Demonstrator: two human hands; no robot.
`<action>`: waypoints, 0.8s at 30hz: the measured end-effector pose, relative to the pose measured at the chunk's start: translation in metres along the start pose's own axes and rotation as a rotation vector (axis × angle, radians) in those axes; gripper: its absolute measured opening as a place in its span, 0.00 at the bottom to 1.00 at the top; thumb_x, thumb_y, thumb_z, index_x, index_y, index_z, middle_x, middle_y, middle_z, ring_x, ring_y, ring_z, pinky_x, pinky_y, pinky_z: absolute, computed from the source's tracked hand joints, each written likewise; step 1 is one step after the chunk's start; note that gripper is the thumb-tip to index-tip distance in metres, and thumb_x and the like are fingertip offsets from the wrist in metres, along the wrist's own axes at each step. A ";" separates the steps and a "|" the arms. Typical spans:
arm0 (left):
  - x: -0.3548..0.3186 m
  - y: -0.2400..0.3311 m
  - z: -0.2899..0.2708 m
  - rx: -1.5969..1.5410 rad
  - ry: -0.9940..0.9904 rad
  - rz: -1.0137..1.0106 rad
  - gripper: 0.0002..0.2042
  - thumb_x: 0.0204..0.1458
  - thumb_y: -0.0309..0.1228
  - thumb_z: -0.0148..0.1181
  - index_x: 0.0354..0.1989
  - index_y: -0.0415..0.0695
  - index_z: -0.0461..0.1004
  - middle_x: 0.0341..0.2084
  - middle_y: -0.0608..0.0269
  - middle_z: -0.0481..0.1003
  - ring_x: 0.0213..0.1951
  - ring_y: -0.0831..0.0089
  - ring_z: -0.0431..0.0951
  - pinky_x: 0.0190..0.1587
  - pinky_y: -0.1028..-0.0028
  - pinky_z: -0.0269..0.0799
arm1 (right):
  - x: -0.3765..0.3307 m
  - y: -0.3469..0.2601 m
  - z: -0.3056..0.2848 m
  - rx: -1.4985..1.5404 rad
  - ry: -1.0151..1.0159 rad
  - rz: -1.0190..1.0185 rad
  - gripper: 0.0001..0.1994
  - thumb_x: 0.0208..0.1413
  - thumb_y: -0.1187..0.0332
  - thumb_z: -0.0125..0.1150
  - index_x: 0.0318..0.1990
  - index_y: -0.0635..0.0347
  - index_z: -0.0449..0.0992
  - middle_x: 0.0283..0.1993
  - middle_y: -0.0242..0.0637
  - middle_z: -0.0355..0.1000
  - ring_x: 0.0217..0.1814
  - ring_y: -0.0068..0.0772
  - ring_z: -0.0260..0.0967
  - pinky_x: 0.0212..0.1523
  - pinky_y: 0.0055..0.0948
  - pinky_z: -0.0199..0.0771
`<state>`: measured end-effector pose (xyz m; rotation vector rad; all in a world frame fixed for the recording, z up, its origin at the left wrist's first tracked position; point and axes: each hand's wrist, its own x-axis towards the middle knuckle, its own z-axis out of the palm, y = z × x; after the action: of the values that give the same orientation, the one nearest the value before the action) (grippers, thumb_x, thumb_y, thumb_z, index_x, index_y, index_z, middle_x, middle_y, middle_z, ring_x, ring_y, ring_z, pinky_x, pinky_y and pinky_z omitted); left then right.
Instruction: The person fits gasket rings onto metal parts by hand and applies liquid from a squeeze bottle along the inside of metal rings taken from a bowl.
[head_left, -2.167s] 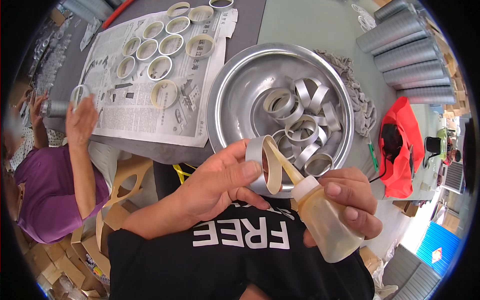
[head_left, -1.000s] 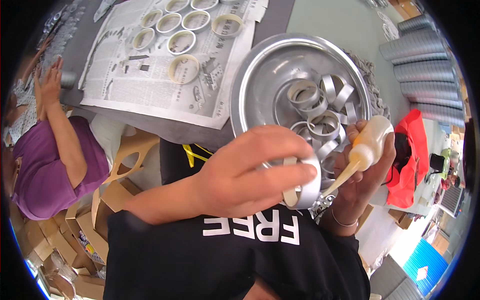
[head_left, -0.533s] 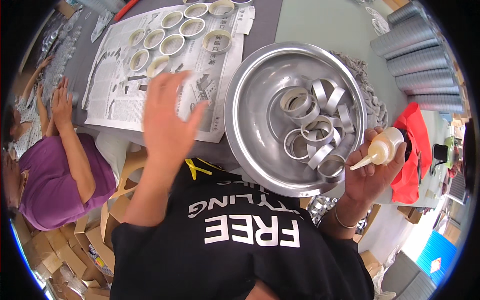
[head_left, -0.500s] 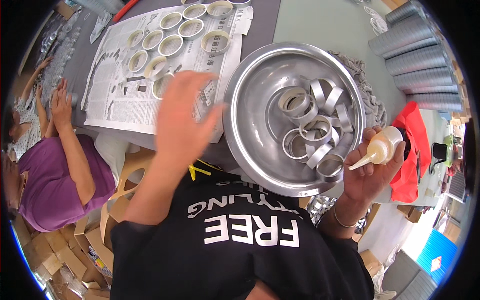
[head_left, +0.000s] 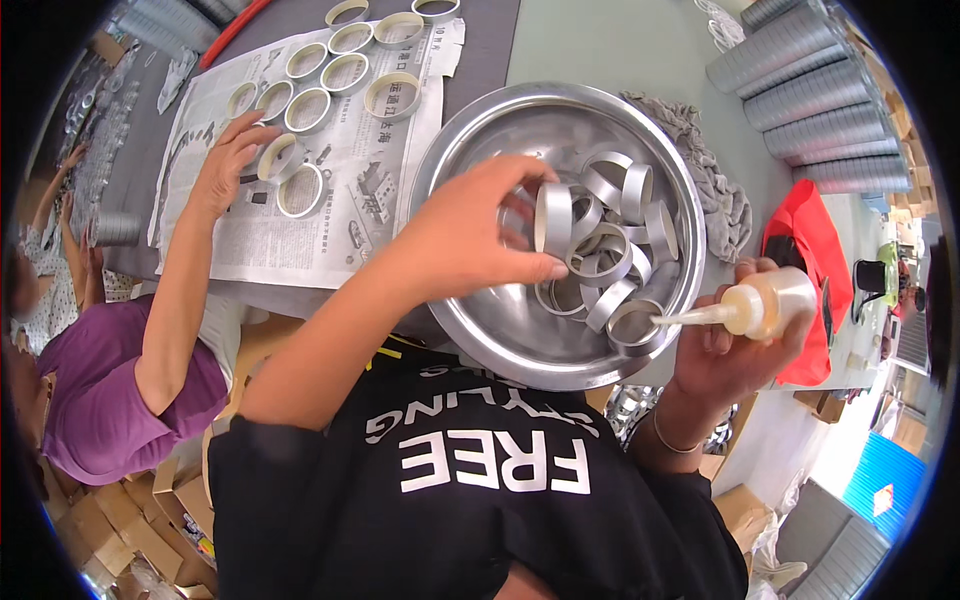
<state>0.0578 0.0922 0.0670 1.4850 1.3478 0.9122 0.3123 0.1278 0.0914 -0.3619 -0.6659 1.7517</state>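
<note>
Metal rings [head_left: 610, 250] lie heaped in a wide steel bowl [head_left: 470, 150] at the middle of the frame, and the left hand [head_left: 470, 240] reaches into it, thumb and fingers pinched on one upright ring [head_left: 553, 218] at the near side of the heap. The right hand [head_left: 730, 345], at the lower right just outside the bowl's rim, has its grip closed around a small squeeze bottle [head_left: 770, 303] of pale liquid; the bottle's long nozzle points left over the rim toward the rings. A grey rag [head_left: 715, 190] lies bunched against the bowl on its right side, with a red cloth [head_left: 810, 250] beyond it. On the counter [head_left: 600, 40] at upper left, a newspaper [head_left: 340, 190] carries rows of rings set flat. Another person's hand [head_left: 225, 165] rests on that paper, touching one of them.
</note>
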 end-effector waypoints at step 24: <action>-0.076 0.026 0.020 -1.459 -0.215 -0.451 0.26 0.60 0.47 0.39 0.54 0.33 0.58 0.40 0.49 0.72 0.35 0.62 0.77 0.36 0.67 0.79 | -0.014 0.031 0.041 -1.023 -0.727 -0.954 0.29 0.42 0.57 0.70 0.43 0.62 0.58 0.38 0.50 0.69 0.18 0.32 0.71 0.14 0.24 0.70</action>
<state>0.0744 0.0140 0.0891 0.1218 0.4774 0.9987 0.2690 0.0993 0.1041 -0.0190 -1.8837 0.4697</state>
